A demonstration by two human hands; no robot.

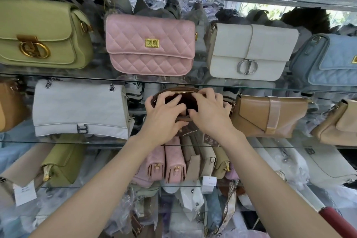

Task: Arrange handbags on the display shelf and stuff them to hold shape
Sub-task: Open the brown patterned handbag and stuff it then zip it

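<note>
Both hands, left [164, 116] and right [209, 114], grip an open brown bag [185, 98] on glass shelving [77, 142] crowded with handbags.

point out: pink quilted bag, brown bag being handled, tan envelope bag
pink quilted bag [150, 44]: head view, on its front flap.
brown bag [188, 98]: head view, dark open interior under the zip.
tan envelope bag [257, 116]: head view, on its angled flap.

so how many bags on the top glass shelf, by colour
green: 1, the green bag
pink: 1, the pink quilted bag
white: 1, the white bag
blue: 1, the blue quilted bag, cut off by the frame edge
total: 4
</note>
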